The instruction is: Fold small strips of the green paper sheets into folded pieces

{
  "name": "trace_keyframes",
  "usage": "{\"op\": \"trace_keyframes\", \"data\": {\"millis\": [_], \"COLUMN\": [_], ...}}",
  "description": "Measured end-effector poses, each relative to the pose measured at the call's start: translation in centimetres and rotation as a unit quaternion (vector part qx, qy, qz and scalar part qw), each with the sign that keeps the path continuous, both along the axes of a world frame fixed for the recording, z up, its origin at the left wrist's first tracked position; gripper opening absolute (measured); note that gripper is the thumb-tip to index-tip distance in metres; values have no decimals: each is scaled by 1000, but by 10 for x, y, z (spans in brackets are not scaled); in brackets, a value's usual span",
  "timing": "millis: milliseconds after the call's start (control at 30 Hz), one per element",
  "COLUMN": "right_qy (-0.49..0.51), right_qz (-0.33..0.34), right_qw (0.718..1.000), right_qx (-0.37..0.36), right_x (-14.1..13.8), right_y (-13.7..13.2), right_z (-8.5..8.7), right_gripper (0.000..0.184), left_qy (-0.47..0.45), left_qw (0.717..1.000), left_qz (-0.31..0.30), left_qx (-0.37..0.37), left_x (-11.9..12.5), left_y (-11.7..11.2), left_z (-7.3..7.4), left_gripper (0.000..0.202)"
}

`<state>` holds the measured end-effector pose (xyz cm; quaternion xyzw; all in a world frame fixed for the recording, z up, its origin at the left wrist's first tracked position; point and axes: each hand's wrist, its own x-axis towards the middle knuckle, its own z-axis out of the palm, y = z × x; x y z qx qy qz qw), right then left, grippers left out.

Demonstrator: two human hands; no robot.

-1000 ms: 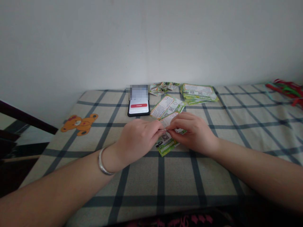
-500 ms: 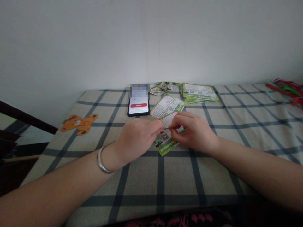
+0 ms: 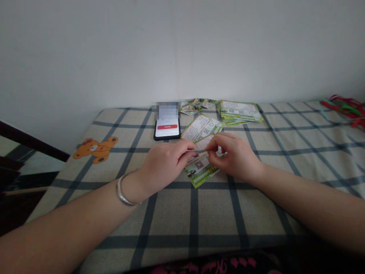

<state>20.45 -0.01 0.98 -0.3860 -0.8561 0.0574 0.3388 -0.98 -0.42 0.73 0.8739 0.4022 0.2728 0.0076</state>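
My left hand (image 3: 167, 161) and my right hand (image 3: 235, 156) meet near the middle of the table. Each pinches one end of a thin pale strip (image 3: 199, 150), seen almost edge-on, so its kind does not show. Right below it lies a green and white printed leaflet (image 3: 199, 165) with a QR code, partly hidden by the fingers. Behind that, another printed leaflet (image 3: 196, 128) rests at a slant on the cloth. A silver bangle (image 3: 122, 192) circles my left wrist.
A lit phone (image 3: 167, 131) lies left of the leaflets. Small folded pieces (image 3: 196, 105) sit by the wall, with a stack of leaflets (image 3: 239, 110) to their right. A bear picture (image 3: 97, 149) marks the checked tablecloth (image 3: 171, 217). Red and green things (image 3: 345, 108) lie far right.
The fingers of my left hand have opened out slightly and shifted left along the strip, so more of it shows between the hands. My right hand has barely moved.
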Motion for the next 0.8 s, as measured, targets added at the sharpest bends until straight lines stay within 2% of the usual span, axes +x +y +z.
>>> {"op": "trace_keyframes", "data": {"millis": [300,600,700,800], "right_qy": [0,-19,-21,19], "right_qz": [11,30,55,104], "right_qw": [1000,999,998,994], "right_qx": [0,13,9,-40], "right_x": [2,2,1,2], "right_y": [0,-2,-2,-1], "right_z": [-1,-1,0,3], "right_gripper": [6,6,6,7], "left_qy": [-11,-43,-30,-20], "left_qw": [999,997,997,996], "left_qz": [-30,-61,-60,-67], "left_qx": [6,3,38,61], "left_x": [-2,-2,-2,-3], "left_y": [1,1,1,0], "left_z": [-4,-1,-1,-1], "left_gripper": [13,12,13,13]}}
